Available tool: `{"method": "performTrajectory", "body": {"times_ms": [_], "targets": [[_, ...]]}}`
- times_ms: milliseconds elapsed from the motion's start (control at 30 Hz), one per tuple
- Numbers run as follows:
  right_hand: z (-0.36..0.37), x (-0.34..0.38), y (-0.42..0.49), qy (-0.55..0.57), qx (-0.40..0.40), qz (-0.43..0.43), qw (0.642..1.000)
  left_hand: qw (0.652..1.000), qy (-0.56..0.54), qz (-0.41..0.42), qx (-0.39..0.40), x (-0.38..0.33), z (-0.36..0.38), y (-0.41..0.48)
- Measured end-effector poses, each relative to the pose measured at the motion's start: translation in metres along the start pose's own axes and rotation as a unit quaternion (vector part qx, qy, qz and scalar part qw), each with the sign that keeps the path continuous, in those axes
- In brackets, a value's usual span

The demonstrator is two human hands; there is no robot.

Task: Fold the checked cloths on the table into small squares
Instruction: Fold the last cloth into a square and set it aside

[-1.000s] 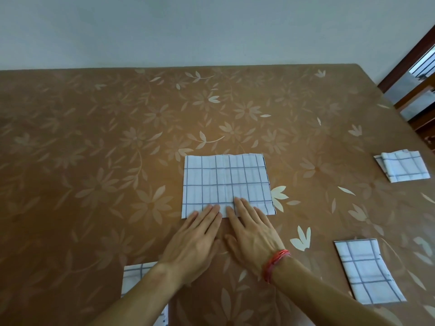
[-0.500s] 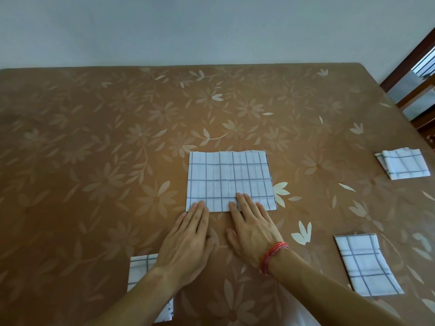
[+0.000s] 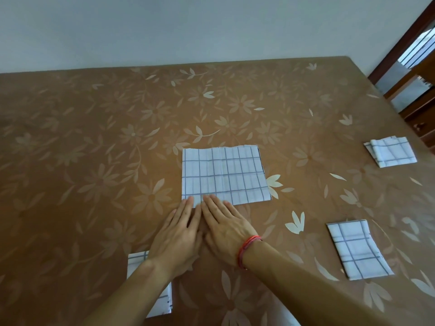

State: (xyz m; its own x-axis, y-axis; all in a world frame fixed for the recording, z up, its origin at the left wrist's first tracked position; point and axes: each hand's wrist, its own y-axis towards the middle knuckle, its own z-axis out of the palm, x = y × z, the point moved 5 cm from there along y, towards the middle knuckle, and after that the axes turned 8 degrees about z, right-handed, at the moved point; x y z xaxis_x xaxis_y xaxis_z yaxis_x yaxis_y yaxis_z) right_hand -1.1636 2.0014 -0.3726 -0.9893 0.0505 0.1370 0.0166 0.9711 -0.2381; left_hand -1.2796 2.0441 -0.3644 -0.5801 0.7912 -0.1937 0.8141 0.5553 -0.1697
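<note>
Checked cloth point(image 3: 223, 175) lies flat mid-table as a rectangle, prob. already folded at least once, judging by the doubled right edge. Left hand point(image 3: 176, 236) & right hand point(image 3: 226, 227) lie flat w/ straight fingers, side by side & touching, gripping nothing. Their fingertips press the cloth's near edge, twd its left corner.

Step in hand, prob.: smoothing the crease before the nxt fold. Nxt move calls for pinching one short side, carrying it across to the opposite side w/ edges matched, then pressing. Fabric looks thin and could skew.

Two folded cloths sit well right of it: far folded cloth point(image 3: 392, 151) further back, near folded cloth point(image 3: 357, 249) closer in. Another cloth point(image 3: 136, 262) lies near-left of it, partly under the left forearm; can't tell its fold state.

Table point(image 3: 94, 137) has a brown floral cover, smooth-looking. Plain pale wall point(image 3: 188, 31) beyond the cloth; dark wood frame point(image 3: 412, 43) far right of it.
</note>
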Motion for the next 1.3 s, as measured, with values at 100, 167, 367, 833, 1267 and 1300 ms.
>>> {"method": "performTrajectory", "body": {"times_ms": [100, 167, 367, 833, 1267, 1300], "targets": [[0.003, -0.012, -0.004, -0.002, 0.002, 0.033, 0.999, 1.000, -0.010, -0.008, 0.002, 0.001, 0.002, 0.001], [0.004, -0.026, -0.012, 0.001, 0.006, 0.067, 0.998, 0.999, -0.036, -0.012, 0.005, 0.002, 0.003, 0.001], [0.002, -0.085, -0.047, 0.001, 0.018, 0.171, 0.985, 0.997, -0.073, -0.023, 0.022, 0.006, 0.006, 0.002], [-0.019, -0.096, -0.044, 0.096, -0.099, 0.207, 0.969, 0.997, -0.070, -0.029, 0.017, 0.005, 0.004, 0.005], [-0.064, -0.161, 0.016, 0.511, -0.040, 0.435, 0.740, 0.996, -0.081, -0.023, -0.014, 0.009, 0.008, 0.004], [-0.061, -0.162, 0.015, 0.512, -0.004, 0.436, 0.740, 0.996, -0.083, -0.022, -0.015, 0.009, 0.008, 0.004]]}}
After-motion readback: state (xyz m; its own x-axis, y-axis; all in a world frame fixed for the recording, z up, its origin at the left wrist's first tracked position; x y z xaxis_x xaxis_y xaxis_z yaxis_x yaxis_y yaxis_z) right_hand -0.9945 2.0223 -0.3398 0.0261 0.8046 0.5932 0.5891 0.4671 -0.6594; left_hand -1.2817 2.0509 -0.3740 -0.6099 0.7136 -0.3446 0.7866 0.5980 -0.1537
